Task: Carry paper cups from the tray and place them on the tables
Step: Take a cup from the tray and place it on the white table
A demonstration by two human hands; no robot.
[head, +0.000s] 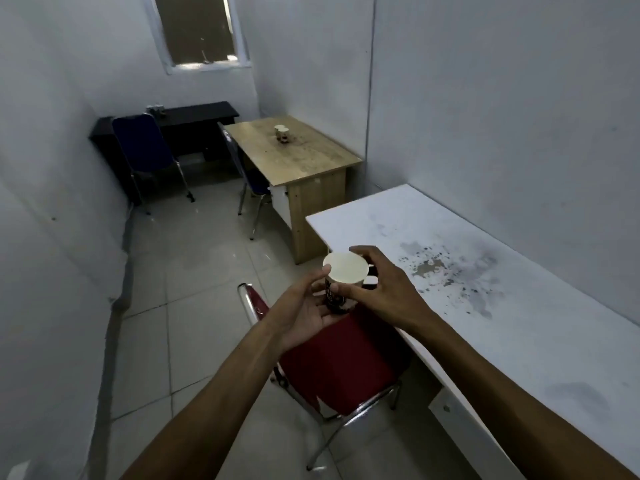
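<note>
Both forearms enter from the bottom edge, which cuts them off above the elbows. The left hand [304, 311] cups a paper cup [341, 284] from below and the side, palm up, thumb at the rim; the right hand [382, 289] curls around its far side, so both hands grasp it. Fingers hide much of the cup's dark printed wall, and the print cannot be read. The cup stands upright, long axis vertical, open mouth up, pale inside showing. It is held in the air above a red chair [346, 358], just beside the near edge of a white surface [502, 306], not touching it. That surface is stained with dark speckles and runs out of view at the right.

Farther on, a wooden surface [304, 157] carries two small cups [282, 133] standing upright close together; they are too small to tell whether they touch. A blue chair [249, 174] is partly tucked beside it. At the far wall a dark surface [180, 123] holds small blurred items, with another blue chair [142, 143] in front.
</note>
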